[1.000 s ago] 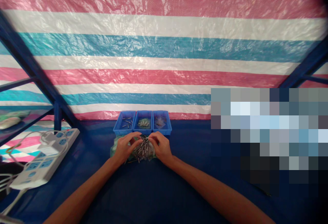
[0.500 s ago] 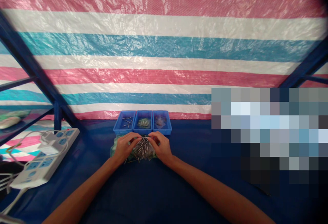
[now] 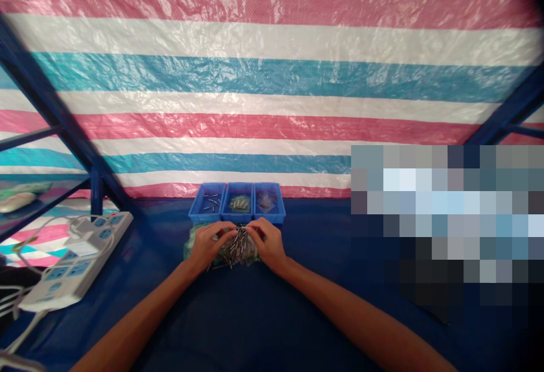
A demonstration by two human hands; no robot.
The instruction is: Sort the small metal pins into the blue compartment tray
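Note:
My left hand (image 3: 211,241) and my right hand (image 3: 267,240) meet fingertip to fingertip, closed in a pinch. Between them is a thin silvery metal pin (image 3: 241,227), one end in each hand. Its exact shape is too small to make out. Just below lies a heap of metal pins (image 3: 238,247) on a greenish clear plastic bag (image 3: 190,243). Behind my hands stand three blue bins side by side. The left bin (image 3: 194,211) holds a few loose pins, the middle bin (image 3: 238,218) a bag of pale pieces, the right bin (image 3: 278,211) a clear bag with small parts.
A white power strip (image 3: 80,270) with plugs and cables lies at the left of the dark blue table (image 3: 238,326). A striped plastic sheet (image 3: 272,77) hangs behind, between blue frame posts (image 3: 97,190). The right side is pixelated.
Both hands stay nearly in place, still pinching the pin. The fingertips shift only slightly; the bins and heap look the same.

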